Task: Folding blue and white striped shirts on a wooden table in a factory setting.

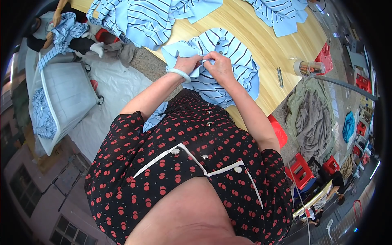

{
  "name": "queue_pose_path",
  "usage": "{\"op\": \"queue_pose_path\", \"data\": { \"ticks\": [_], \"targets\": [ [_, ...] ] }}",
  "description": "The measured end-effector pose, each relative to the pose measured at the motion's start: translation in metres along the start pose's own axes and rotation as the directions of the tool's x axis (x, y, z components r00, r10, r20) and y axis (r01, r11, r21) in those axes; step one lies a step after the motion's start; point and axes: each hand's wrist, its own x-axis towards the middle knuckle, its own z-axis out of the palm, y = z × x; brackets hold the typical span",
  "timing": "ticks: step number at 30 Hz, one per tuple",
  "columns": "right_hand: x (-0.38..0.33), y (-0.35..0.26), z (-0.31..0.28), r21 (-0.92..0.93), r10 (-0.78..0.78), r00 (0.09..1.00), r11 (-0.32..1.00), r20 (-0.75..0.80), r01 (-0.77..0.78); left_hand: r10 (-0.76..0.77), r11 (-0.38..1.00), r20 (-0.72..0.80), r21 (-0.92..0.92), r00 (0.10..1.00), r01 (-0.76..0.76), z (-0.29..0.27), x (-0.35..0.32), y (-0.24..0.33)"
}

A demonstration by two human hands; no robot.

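Note:
A light blue striped shirt (241,61) with dark buttons lies bunched on the near edge of the wooden table, part of it hanging over toward my lap. My left hand (188,64), with a pale bangle at the wrist, pinches the shirt's plain blue edge. Close beside it my right hand (219,66) is closed on the same cloth, its fingertips bent inward. The two hands almost meet at the fabric. What lies right between the fingertips is too small to make out.
More striped shirts (149,24) lie across the table (265,57). Thread snips (280,77) and a clear jar (309,68) sit at its right. A white wheeled bin (67,94) with striped garments stands left, near another person's hand (57,18). Red stools (300,171) stand lower right.

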Motion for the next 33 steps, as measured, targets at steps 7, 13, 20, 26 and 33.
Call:
{"op": "queue_pose_path", "data": {
  "ticks": [7,13,20,26,33],
  "targets": [
    [0.001,0.005,0.005,-0.081,-0.148,0.989,0.986,-0.028,0.145,-0.012,1.000,-0.019,-0.004,1.000,0.011,-0.001,0.004,-0.005],
    [0.002,0.007,0.004,-0.235,-0.249,0.967,0.938,0.059,0.256,0.015,1.000,-0.008,0.003,1.000,-0.015,-0.001,0.005,-0.004],
    [0.001,0.014,0.005,-0.218,-0.268,0.961,0.936,0.072,0.278,0.582,0.512,0.263,0.617,0.769,-0.598,-0.006,0.002,0.005],
    [0.005,0.015,0.006,-0.212,-0.261,0.962,0.938,0.081,0.273,0.578,0.421,0.294,0.692,0.761,-0.587,-0.001,0.010,-0.008],
    [0.005,0.016,0.012,-0.197,-0.277,0.959,0.938,0.063,0.284,0.642,0.443,0.233,0.664,0.730,-0.602,0.004,0.012,-0.013]
  ]
}}
